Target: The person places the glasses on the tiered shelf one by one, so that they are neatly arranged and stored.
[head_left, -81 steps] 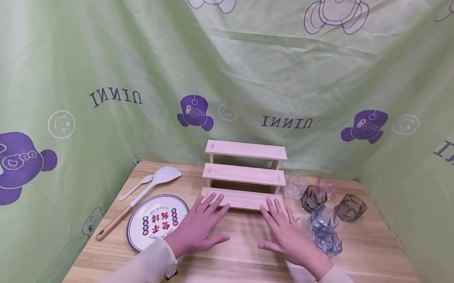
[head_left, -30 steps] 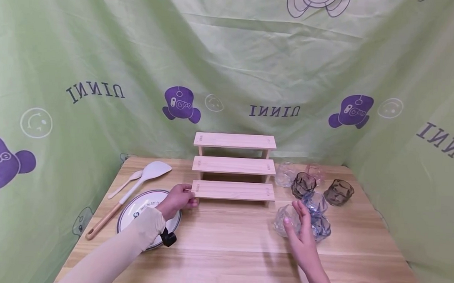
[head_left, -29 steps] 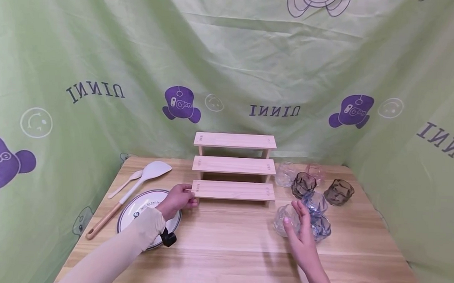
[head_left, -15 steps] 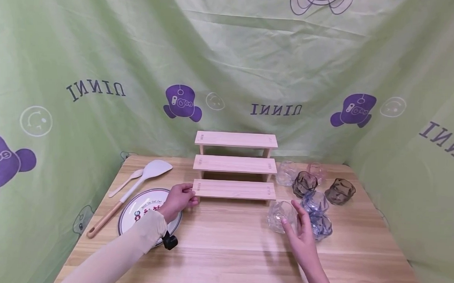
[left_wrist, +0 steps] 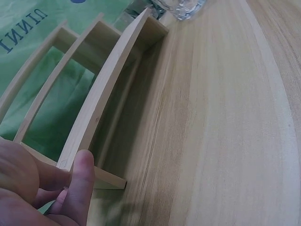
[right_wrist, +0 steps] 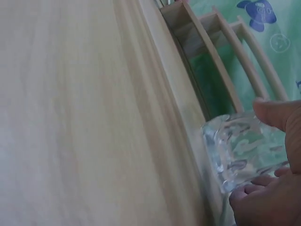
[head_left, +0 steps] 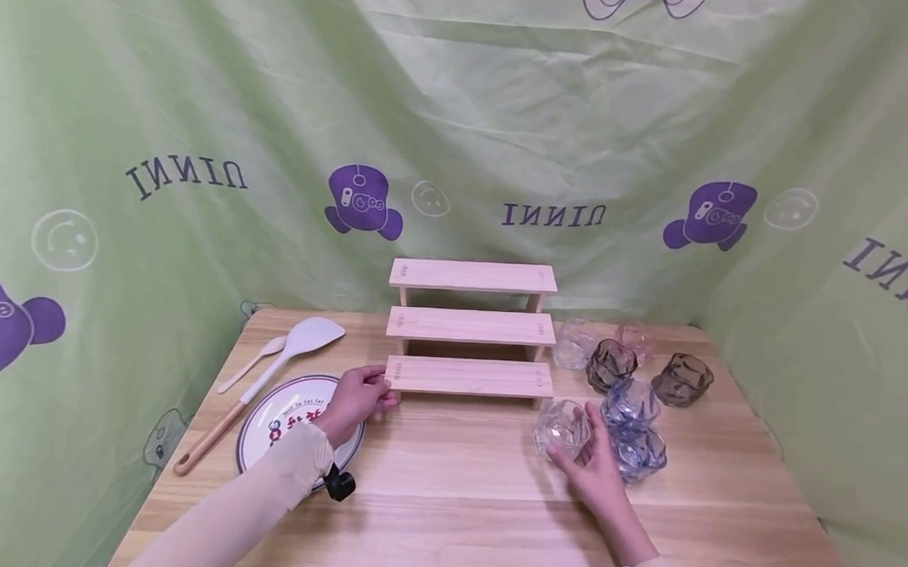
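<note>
A three-tier wooden step shelf (head_left: 469,376) stands at the back middle of the table. My left hand (head_left: 358,404) pinches the left end of its lowest board; in the left wrist view the thumb (left_wrist: 81,176) lies against the board's front edge. A clear, faceted glass cup (head_left: 561,431) is in my right hand (head_left: 599,472), just in front of the shelf's right end. The right wrist view shows thumb and fingers on either side of the clear cup (right_wrist: 244,146). Whether the cup touches the table, I cannot tell.
Right of the held cup sit two blue glass cups (head_left: 638,451), two dark grey ones (head_left: 682,380), a pink one (head_left: 635,340) and another clear one (head_left: 574,344). At left lie a round plate (head_left: 257,431), a white spatula (head_left: 313,337) and a small spoon (head_left: 252,366). Green curtain (head_left: 460,108) surrounds the table.
Both hands were flat near the lowest board at first. The left then took hold of the board's left end. The right moved to the clear cup, gripped it and shifted it slightly left.
</note>
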Demonstrator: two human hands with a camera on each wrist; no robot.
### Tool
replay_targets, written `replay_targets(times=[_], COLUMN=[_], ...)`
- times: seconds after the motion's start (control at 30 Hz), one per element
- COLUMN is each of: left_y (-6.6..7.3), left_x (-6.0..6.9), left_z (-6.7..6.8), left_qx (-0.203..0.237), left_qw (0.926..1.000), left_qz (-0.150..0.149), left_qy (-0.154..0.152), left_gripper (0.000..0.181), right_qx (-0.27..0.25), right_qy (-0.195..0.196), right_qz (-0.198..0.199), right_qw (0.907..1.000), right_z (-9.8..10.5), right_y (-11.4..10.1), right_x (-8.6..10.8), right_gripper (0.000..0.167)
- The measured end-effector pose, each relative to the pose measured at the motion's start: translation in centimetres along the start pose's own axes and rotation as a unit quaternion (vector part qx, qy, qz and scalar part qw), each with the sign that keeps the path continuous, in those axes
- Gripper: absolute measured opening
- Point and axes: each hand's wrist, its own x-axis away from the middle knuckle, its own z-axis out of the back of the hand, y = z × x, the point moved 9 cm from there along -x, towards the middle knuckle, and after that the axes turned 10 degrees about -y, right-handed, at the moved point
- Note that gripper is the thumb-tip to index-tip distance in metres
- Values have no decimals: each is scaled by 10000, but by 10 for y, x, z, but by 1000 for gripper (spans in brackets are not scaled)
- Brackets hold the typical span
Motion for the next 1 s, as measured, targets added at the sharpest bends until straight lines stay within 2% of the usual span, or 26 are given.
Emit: replay_targets(times=[0.27, 0.4, 0.6, 0.77, 0.87, 1.0], left_y=[1, -1, -2, -4, -5, -5], left_x=[0, 1, 0, -1, -1, -1], left_z=[2, 3, 1, 0, 0, 1], left_qx=[95, 104, 104, 174, 204, 206], left_qw=[9999, 9999, 9999, 9998, 9998, 9998], left_qz=[-42, 2, -7, 24, 36, 15], left_qy=[45, 89, 89, 66, 53, 75], left_gripper=[44, 44, 44, 45, 45, 45], right_qx=[48, 112, 555, 764, 872, 1030], right_qy=[-277, -171, -69, -202, -345, -589], right_qz=[19, 42, -151, 131, 388, 579], right_qw=[9996, 9998, 9983, 9968, 9948, 9913], right_z=[-2, -1, -4, -8, -10, -16], right_y=[3, 5, -2, -29, -56, -98], right_x=[-11, -14, -15, -19, -28, -51], right_gripper=[102, 95, 94, 91, 91, 95])
